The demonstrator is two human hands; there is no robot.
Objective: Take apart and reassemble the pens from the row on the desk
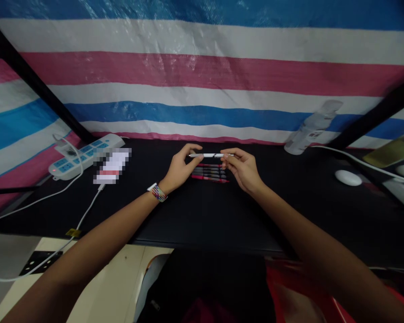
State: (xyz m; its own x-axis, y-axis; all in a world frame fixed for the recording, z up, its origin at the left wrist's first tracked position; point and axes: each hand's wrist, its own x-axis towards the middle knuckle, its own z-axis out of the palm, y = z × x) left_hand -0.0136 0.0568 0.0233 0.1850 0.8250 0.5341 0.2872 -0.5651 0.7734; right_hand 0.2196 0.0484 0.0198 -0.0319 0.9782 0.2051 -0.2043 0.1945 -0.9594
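Observation:
A white pen point(208, 155) with a dark mark is held level between my two hands. Its left end is in the fingers of my left hand point(181, 167), which wears a colourful band at the wrist. The fingers of my right hand point(244, 168) pinch its other end. Just below the white pen, several pens point(209, 172) lie side by side on the black tabletop point(202, 215), some pink or red and some dark. My fingers partly hide the ends of these pens.
At the left are a white power strip point(87, 157), a plugged-in phone point(112, 167) and white cables. A clear bottle point(313, 128) stands at the back right, near a white oval object point(348, 177). A striped sheet point(202, 76) hangs behind the table.

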